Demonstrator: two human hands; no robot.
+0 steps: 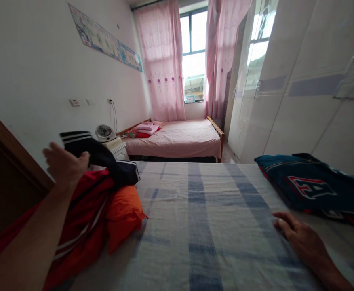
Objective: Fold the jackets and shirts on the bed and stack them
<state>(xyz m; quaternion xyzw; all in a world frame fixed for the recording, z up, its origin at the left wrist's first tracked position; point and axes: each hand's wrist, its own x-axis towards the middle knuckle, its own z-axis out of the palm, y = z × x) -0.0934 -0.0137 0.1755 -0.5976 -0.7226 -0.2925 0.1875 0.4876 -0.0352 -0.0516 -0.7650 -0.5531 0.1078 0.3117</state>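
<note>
My left hand point(66, 163) is raised at the left over a pile of clothes. Its thumb and fingers grip a dark garment with white stripes point(100, 155), part of which stands up above the pile. Beneath lie a red garment with white stripes point(87, 210) and a bright orange piece of cloth point(124, 218). On the right, my right hand point(304, 240) rests low over the checked bed sheet point(171, 250), fingers loosely bent and somewhat apart, with nothing in it. Just beyond it lies a folded dark teal garment with a red letter A point(313, 184).
Behind this bed stands a second bed with a pink sheet point(183, 139), pink folded cloth point(146, 128) at its head. A small fan point(104, 132) sits on a bedside cabinet point(119, 151). White wardrobes point(310, 121) line the right side; pink curtains point(161, 60) flank the window.
</note>
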